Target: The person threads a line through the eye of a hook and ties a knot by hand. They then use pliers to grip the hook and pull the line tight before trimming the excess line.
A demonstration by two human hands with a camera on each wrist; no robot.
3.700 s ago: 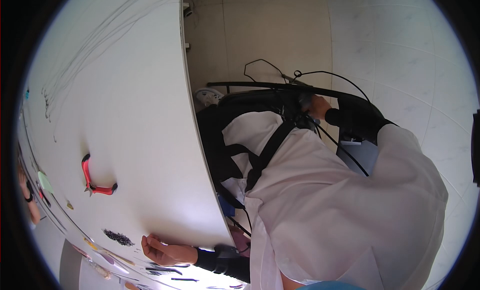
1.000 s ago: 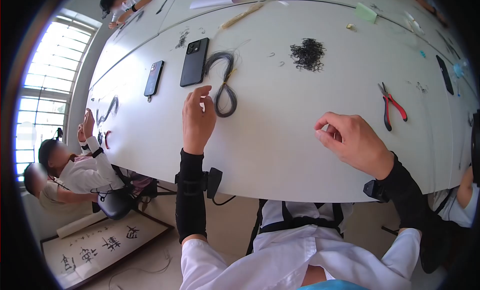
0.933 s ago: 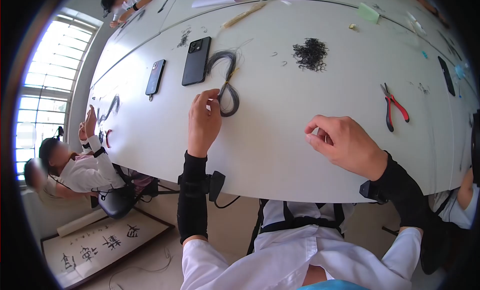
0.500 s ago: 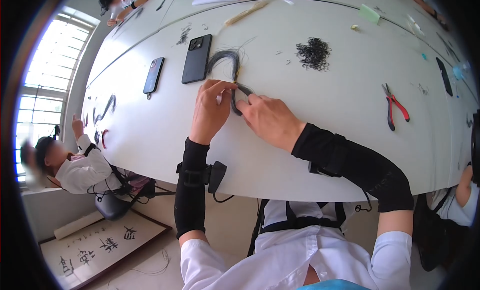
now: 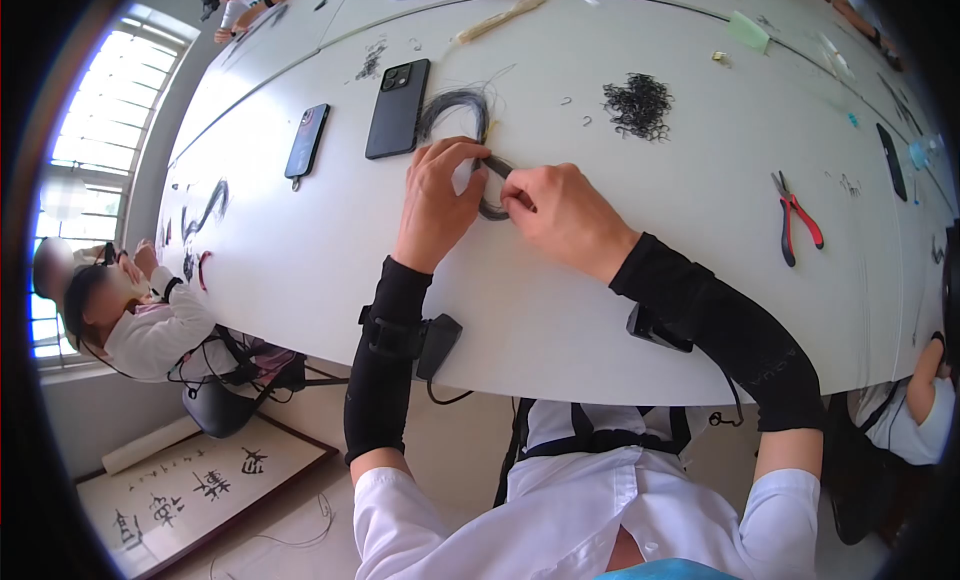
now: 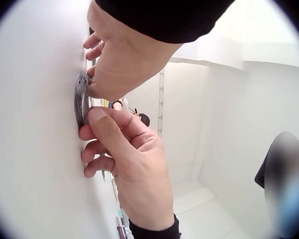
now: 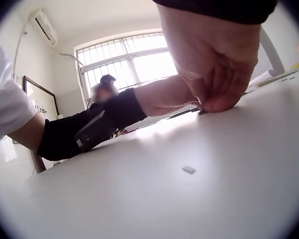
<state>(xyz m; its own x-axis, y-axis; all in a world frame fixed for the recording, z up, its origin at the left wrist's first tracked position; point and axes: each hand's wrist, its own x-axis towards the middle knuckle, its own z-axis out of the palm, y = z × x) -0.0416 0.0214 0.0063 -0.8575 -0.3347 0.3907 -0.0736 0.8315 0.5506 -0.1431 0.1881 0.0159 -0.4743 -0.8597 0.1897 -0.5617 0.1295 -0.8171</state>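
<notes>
A looped hank of thin dark grey strands (image 5: 483, 110), tied at its waist with a yellowish tie, lies on the white table. My left hand (image 5: 440, 200) pinches it near the tie, which the fingers mostly cover. My right hand (image 5: 570, 220) grips the side of the lower loop between thumb and index finger. From the left wrist view, the right thumb (image 6: 105, 127) presses on the strands (image 6: 80, 102), low over the table. Right fingertips hide part of the loop in the right wrist view.
Left of the hank lies a black phone (image 5: 398, 110), with a second phone (image 5: 307, 140) beyond it. A pile of small black hooks (image 5: 638, 108) and red-handled pliers (image 5: 788, 240) are to the right. Other people sit around the table.
Earlier, the view faced under the table edge. Since then my right hand has moved left across the table and taken hold of the loop beside my left hand, which has closed on the tied part.
</notes>
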